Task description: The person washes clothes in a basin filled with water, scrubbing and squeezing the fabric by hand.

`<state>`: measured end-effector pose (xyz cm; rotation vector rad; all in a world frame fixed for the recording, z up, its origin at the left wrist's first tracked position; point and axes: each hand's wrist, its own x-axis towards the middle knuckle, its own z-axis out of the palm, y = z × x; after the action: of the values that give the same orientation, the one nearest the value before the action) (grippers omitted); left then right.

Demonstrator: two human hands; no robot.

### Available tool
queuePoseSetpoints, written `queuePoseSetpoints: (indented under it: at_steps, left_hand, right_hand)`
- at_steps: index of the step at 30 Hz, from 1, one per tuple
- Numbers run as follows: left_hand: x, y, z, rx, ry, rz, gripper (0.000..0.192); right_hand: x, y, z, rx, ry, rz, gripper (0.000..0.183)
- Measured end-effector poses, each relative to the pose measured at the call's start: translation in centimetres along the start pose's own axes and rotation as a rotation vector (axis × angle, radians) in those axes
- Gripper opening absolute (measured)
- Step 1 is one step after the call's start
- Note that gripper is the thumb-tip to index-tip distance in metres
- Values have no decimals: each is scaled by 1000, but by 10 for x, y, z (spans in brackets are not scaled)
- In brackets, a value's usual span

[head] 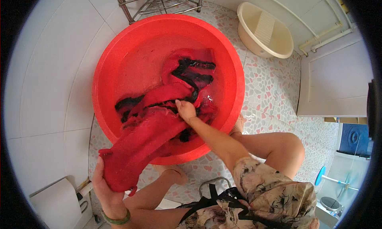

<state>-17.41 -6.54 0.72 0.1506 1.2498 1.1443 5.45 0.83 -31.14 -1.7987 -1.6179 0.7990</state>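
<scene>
A wet red garment with black trim [155,118] lies partly in shallow water inside a large red plastic basin [231,50]. One end of it stretches over the near left rim, where my left hand [109,187] holds it up, with a green bracelet on the wrist. Over the middle of the cloth, my right hand [186,109] grips a fold near a black edge; its fingertips are partly hidden. Farther back in the basin, another stretch of the red and black cloth [194,70] lies in the water.
A cream plastic tub with a built-in washboard [264,26] stands at the back right on the mosaic-patterned tile floor [262,79]. Behind the basin is a metal corner rack [164,8]. White wall tiles [53,65] rise close on the left. My bent knees flank the near rim.
</scene>
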Motion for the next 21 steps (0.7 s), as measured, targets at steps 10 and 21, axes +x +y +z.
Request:
queuePoseSetpoints:
  at_steps: [10, 21]
  left_hand:
    - [-8, 9, 6, -72, 193, 76, 29]
    - [-13, 4, -2, 173, -2, 18, 34]
  right_hand:
    - [-57, -144, 54, 110, -103, -456, 18]
    - [-36, -190, 2, 1131, -178, -288, 17]
